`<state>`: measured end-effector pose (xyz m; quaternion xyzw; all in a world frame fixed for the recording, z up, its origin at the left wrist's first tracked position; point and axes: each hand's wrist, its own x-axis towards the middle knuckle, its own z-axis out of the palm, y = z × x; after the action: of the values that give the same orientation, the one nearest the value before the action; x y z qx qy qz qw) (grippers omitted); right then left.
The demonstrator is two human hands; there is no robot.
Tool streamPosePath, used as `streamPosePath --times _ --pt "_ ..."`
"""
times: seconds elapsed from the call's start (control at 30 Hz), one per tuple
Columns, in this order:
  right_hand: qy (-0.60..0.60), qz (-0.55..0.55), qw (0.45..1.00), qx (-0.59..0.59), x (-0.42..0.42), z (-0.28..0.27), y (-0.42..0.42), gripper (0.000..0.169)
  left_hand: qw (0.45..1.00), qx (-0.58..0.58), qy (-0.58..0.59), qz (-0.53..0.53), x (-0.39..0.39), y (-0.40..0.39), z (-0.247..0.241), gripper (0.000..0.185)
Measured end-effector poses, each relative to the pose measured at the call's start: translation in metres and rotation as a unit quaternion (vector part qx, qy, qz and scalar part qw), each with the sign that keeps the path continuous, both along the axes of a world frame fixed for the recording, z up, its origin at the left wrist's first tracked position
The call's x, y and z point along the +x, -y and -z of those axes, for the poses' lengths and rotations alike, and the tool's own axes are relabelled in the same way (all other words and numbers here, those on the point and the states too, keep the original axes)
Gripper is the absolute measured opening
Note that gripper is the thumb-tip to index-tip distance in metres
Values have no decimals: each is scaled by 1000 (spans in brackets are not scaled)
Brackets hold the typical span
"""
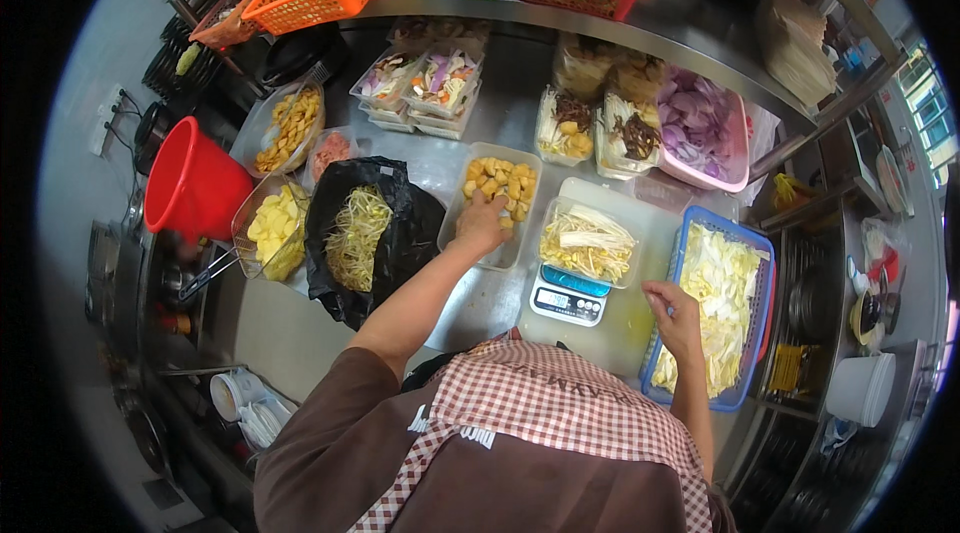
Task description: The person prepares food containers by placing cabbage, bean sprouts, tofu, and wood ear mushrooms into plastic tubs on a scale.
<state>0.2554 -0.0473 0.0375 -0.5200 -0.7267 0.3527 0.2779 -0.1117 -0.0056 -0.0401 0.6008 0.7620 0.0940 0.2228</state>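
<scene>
My left hand (481, 224) reaches into a clear plastic tub of fried tofu puffs (511, 182); its fingertips touch the puffs, and whether they grip one is hidden. My right hand (677, 314) hovers with loosely bent fingers between the scale and a blue plastic basket (763, 293) of cut cabbage (712, 281). Nothing shows in that hand. On the digital kitchen scale (568, 305), whose display is lit, rests a clear container (551, 263) holding bean sprouts (570, 248) with enoki mushrooms (596, 233) on top. A white cutting board (600, 195) lies beneath the scale.
Left of the tub sits a black plastic bag (412, 221) of bean sprouts, beside a wire strainer (244, 233) of sliced potatoes and a red bucket (199, 184). Filled containers (442, 86) stack behind. A pink basin (739, 150) holds sliced onions. A metal shelf (525, 7) overhangs the back.
</scene>
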Motion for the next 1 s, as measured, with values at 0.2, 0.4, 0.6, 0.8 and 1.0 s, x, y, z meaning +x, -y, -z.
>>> streamPosePath --times 0.2,0.4,0.6,0.8,1.0 --pt "-32 22 999 -18 8 6 15 17 995 68 7 -74 15 -8 19 51" --pt "-39 23 999 -24 11 7 15 16 994 66 40 -72 9 -11 25 46" --pt "-26 5 1000 -11 12 7 14 16 997 75 30 -20 18 -9 9 45" --pt "-21 5 1000 -14 13 8 14 16 992 81 22 -90 26 -21 28 41" --pt "-15 -13 1000 -3 8 1 14 17 970 152 110 -152 17 -35 89 21"
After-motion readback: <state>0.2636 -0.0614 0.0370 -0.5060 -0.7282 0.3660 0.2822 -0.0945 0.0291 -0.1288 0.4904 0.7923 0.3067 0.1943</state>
